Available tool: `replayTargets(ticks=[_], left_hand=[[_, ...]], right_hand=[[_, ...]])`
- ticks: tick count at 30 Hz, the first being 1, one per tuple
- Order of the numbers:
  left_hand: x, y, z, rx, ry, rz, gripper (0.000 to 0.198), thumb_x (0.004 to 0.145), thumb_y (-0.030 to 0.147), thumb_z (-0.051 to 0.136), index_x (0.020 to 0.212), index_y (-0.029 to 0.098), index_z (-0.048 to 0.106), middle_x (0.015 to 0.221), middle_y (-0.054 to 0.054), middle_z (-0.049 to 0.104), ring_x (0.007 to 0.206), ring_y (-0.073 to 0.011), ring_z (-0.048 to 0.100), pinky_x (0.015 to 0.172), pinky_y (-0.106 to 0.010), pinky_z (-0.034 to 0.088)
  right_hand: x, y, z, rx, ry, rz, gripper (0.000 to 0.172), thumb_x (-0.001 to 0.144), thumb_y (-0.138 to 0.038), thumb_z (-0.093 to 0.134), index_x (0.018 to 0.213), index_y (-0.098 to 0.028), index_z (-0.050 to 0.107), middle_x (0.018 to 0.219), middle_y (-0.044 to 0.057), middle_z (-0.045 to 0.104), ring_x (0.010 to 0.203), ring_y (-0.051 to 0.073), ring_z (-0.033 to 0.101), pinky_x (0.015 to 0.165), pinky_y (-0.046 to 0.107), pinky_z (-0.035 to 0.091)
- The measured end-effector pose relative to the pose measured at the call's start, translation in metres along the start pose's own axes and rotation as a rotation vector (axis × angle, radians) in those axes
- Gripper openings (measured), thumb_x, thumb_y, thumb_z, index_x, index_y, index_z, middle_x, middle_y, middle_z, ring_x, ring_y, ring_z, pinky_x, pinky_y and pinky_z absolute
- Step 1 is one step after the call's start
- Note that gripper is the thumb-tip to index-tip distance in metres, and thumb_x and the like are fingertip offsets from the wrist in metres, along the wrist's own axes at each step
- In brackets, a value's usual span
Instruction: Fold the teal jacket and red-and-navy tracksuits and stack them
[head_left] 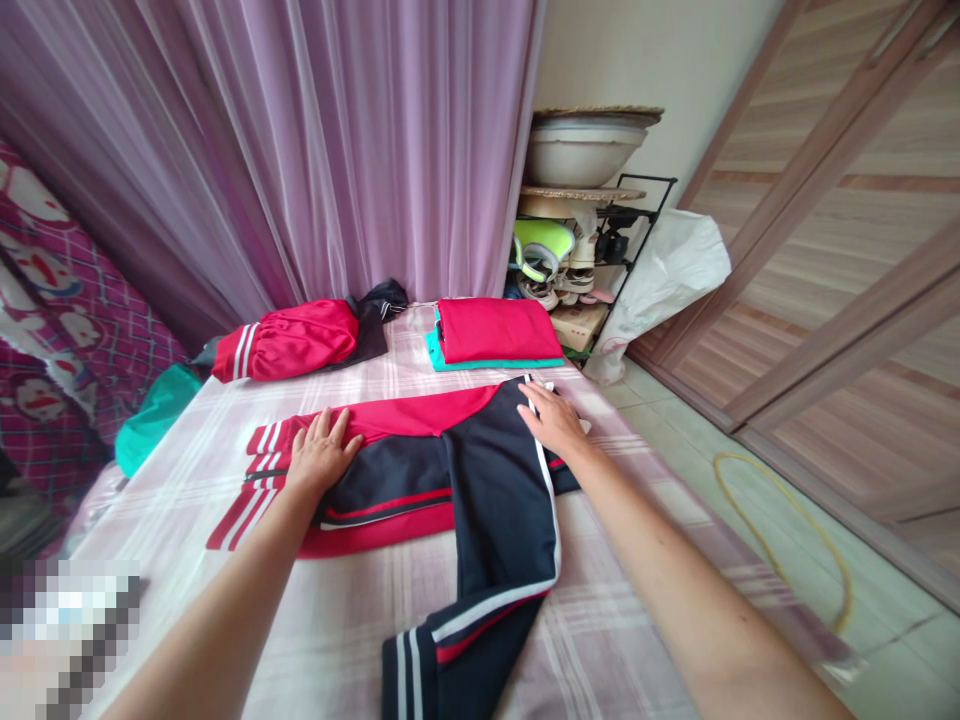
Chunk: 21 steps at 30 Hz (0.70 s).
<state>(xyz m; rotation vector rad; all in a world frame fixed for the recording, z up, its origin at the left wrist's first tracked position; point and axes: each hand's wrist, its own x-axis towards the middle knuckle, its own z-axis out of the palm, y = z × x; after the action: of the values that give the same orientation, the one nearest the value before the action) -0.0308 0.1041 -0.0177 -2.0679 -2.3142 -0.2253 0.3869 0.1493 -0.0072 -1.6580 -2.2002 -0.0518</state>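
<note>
A red and navy track jacket (420, 470) with white stripes lies spread on the pink checked bed sheet (360, 620). My left hand (322, 452) rests flat on its left part, fingers stretched out, next to the striped red cuff. Flat as well, my right hand (551, 418) presses on the jacket's upper right edge by the white stripe. One navy sleeve (465, 640) trails down toward me. Neither hand holds anything.
Behind the jacket lie a bundled red and dark garment (300, 338) and a folded red and teal stack (495, 335). A teal cloth (154, 415) sits at the left. A purple curtain (300, 150) hangs behind. A rack (585, 250) with shoes and a basin stands right, beside wooden doors (840, 250).
</note>
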Motion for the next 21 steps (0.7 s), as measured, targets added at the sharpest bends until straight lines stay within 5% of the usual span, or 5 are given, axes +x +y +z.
replayTargets(ticks=[5, 10, 16, 21], left_hand=[[-0.006, 0.003, -0.009, 0.005, 0.193, 0.1, 0.054, 0.094, 0.039, 0.045, 0.143, 0.017, 0.049, 0.15, -0.018, 0.049, 0.136, -0.0333, 0.047, 0.112, -0.055, 0.034], [-0.035, 0.011, -0.028, -0.138, 0.303, 0.332, 0.034, 0.094, 0.034, 0.046, 0.111, 0.02, 0.072, 0.119, -0.012, 0.071, 0.109, -0.0285, 0.065, 0.099, -0.046, 0.047], [-0.09, 0.022, -0.034, -0.381, 0.007, 0.681, 0.027, 0.093, 0.038, 0.052, 0.092, 0.025, 0.076, 0.09, -0.003, 0.076, 0.083, -0.0179, 0.069, 0.081, -0.03, 0.052], [-0.095, 0.019, -0.032, -0.518, -0.085, 0.633, 0.026, 0.088, 0.039, 0.056, 0.094, 0.023, 0.076, 0.094, -0.005, 0.076, 0.088, -0.018, 0.069, 0.083, -0.028, 0.054]], right_hand=[[-0.028, -0.022, 0.019, -0.08, -0.167, 0.011, 0.047, 0.099, -0.043, 0.042, 0.141, -0.027, 0.054, 0.153, 0.008, 0.047, 0.142, 0.027, 0.04, 0.115, 0.052, 0.028], [-0.029, -0.024, 0.018, -0.101, -0.184, 0.041, 0.047, 0.099, -0.042, 0.04, 0.142, -0.027, 0.053, 0.154, 0.007, 0.046, 0.142, 0.024, 0.039, 0.117, 0.048, 0.026], [-0.026, -0.029, 0.012, -0.096, -0.223, 0.092, 0.048, 0.099, -0.043, 0.04, 0.144, -0.028, 0.051, 0.156, 0.005, 0.044, 0.143, 0.022, 0.038, 0.118, 0.047, 0.025], [-0.027, -0.041, 0.003, -0.115, -0.247, 0.139, 0.047, 0.099, -0.039, 0.04, 0.142, -0.028, 0.053, 0.155, 0.006, 0.045, 0.142, 0.025, 0.039, 0.116, 0.054, 0.027]])
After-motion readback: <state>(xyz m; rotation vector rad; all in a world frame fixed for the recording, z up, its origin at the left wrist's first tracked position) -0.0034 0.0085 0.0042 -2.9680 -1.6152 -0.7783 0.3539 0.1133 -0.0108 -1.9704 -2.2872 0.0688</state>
